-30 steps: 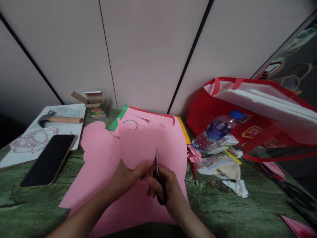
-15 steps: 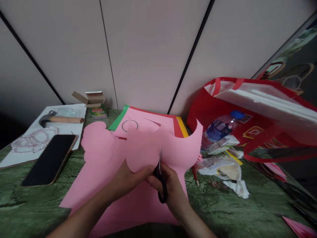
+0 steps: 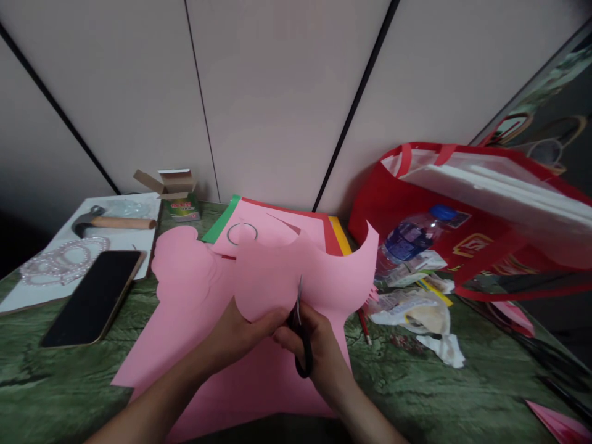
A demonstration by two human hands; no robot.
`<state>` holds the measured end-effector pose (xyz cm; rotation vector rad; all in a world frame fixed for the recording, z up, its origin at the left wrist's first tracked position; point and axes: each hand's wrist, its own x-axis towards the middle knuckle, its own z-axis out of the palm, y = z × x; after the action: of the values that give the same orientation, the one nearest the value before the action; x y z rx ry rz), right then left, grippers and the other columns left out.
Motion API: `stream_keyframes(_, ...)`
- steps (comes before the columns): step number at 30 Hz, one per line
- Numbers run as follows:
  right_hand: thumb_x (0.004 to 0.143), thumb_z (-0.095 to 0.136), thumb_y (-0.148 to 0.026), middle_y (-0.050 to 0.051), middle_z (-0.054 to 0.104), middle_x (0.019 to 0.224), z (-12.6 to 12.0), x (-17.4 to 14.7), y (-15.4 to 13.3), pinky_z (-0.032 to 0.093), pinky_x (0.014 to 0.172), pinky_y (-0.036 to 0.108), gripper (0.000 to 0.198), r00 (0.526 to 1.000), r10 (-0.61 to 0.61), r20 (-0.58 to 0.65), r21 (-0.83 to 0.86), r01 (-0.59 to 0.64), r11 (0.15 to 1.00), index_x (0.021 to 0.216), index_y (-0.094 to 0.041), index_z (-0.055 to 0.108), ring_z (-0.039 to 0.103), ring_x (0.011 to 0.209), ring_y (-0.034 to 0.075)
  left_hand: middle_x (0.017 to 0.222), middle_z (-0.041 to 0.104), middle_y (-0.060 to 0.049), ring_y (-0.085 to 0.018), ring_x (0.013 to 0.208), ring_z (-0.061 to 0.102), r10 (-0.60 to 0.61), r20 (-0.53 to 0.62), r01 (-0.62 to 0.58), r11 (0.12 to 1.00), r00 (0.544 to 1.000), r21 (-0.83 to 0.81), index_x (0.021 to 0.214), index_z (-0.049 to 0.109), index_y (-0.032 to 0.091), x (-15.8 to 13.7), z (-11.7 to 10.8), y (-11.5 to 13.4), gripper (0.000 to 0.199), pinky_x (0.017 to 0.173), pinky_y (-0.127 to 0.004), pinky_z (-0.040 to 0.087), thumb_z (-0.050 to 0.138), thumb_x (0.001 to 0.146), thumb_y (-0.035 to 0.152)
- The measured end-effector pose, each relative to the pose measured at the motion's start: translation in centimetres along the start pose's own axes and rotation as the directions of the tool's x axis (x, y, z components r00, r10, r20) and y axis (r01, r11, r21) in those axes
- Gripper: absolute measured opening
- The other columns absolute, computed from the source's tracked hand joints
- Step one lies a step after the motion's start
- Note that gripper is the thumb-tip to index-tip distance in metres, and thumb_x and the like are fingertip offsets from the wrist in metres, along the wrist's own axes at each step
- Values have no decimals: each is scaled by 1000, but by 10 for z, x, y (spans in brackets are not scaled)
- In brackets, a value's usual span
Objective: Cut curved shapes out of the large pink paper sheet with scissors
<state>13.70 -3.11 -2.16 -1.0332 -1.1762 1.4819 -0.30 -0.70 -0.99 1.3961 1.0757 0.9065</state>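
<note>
My right hand is closed round the dark handles of a pair of scissors. Their blades point away from me and lie against a pink paper piece with curved cut edges. My left hand pinches the lower edge of that piece, thumb on top, close beside the scissors. Beneath both hands spread larger pink paper sheets. At the left, a scalloped pink paper shape lies on them. The fingers of my left hand under the paper are hidden.
Leftward are a black phone, a hammer, bead strings and an opened small box. A metal ring lies on coloured paper behind. To the right stand a water bottle and a red bag, near crumpled wrappers.
Hardly anything differs. Both hands, the scissors and the pink piece keep their places, and the view has shifted very slightly.
</note>
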Motion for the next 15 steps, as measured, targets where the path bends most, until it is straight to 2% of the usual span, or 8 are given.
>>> stream_keyframes(9,66,68,-32,-4,49,59,-1,0,0,34,53,23,22,1000,13,-11,-49,-14,999,67,-17,53,42,56,11,60,62,2,-11,54,53,23,1,-23,999,1000,-36,67,60,18,1,2,7,8,43,-19,37,57,74,21)
stream_keyframes(15,66,67,-40,-3,50,58,0,0,2,34,52,24,28,1000,10,-19,-57,-11,998,66,-18,51,44,54,12,54,61,1,-11,50,54,40,31,-39,998,999,-40,63,58,17,2,2,11,13,42,-20,38,56,74,21)
